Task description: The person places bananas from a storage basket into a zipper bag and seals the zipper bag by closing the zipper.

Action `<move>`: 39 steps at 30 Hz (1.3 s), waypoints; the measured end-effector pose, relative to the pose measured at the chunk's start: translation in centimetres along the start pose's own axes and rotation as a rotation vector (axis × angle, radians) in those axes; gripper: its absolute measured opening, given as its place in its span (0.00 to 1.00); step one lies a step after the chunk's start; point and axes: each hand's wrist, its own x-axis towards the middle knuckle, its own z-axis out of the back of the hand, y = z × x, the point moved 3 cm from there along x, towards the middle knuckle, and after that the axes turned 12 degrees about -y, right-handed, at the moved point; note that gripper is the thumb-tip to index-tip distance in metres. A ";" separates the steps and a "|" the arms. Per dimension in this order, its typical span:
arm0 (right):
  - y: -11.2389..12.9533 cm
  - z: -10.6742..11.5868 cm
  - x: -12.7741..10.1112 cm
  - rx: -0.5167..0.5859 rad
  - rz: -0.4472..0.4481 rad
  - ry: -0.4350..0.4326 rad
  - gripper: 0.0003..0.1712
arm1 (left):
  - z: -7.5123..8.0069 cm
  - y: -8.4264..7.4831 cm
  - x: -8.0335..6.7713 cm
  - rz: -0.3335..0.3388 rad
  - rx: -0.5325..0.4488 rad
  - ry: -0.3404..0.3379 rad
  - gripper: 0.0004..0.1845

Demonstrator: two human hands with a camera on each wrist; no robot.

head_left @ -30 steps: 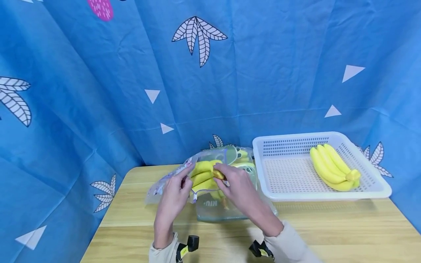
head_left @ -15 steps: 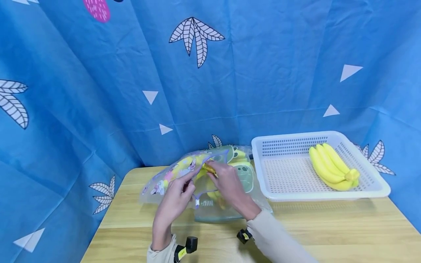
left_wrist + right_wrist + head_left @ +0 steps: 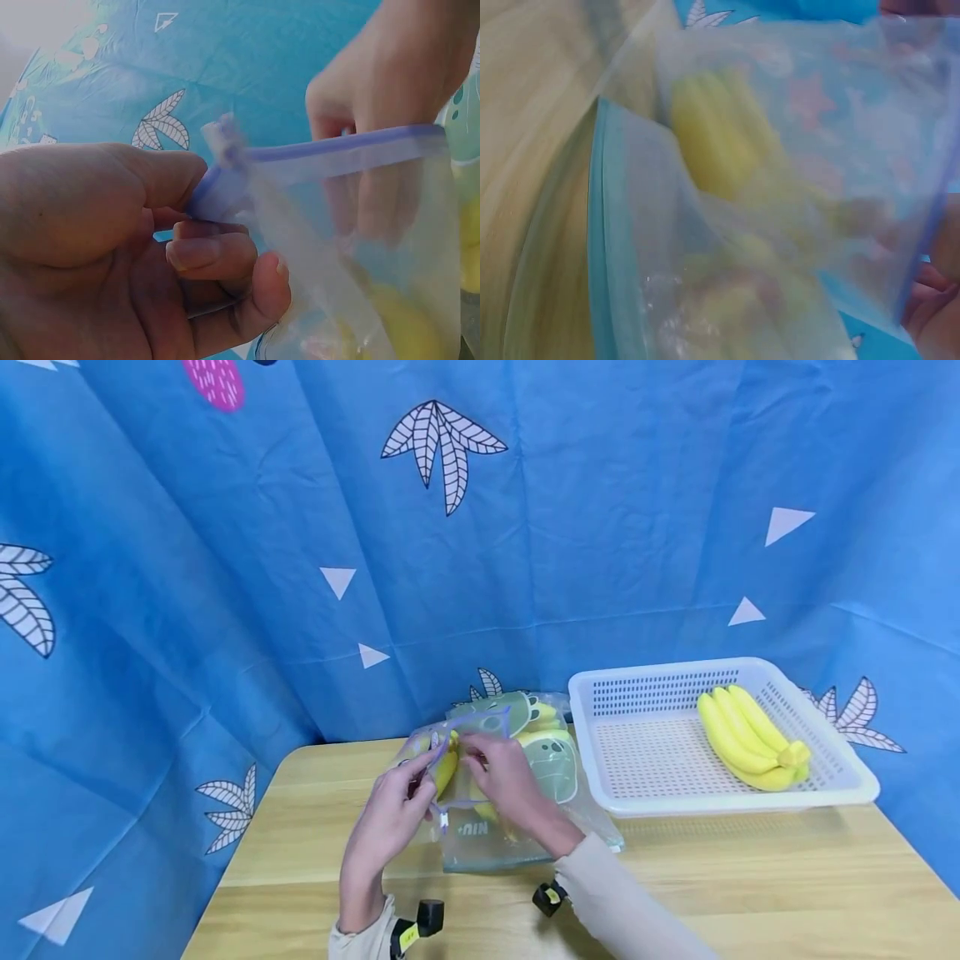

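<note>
Left hand [image 3: 390, 814] pinching the purple zip edge of the clear zip bag [image 3: 491, 793] on the wooden table [image 3: 750, 877]. Right hand [image 3: 506, 777] now reaching in, fingers curled, pushing the banana bunch [image 3: 450, 768] deeper than before. Nearly packed. Second bunch [image 3: 750, 739] lying in the white basket [image 3: 825, 793].

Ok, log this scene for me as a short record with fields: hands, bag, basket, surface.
left hand: pinches the zip edge of the clear bag
right hand: fingers at the bag's mouth
bag contents: bananas, seen through the plastic
basket: white, holds another banana bunch
surface: wooden table
backdrop: blue cloth
</note>
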 end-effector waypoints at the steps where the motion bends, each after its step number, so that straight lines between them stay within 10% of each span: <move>1: 0.0 0.4 -0.1 0.018 -0.018 0.000 0.17 | 0.0 0.0 0.0 0.005 0.004 -0.003 0.26; 24: -1.4 14.4 -2.3 0.072 -0.085 -0.252 0.16 | -0.2 -0.4 0.1 0.023 0.024 -0.054 0.27; 39: -5.6 24.9 -2.6 -0.302 -0.182 -0.312 0.13 | 0.4 -1.2 -0.2 0.021 0.072 -0.126 0.26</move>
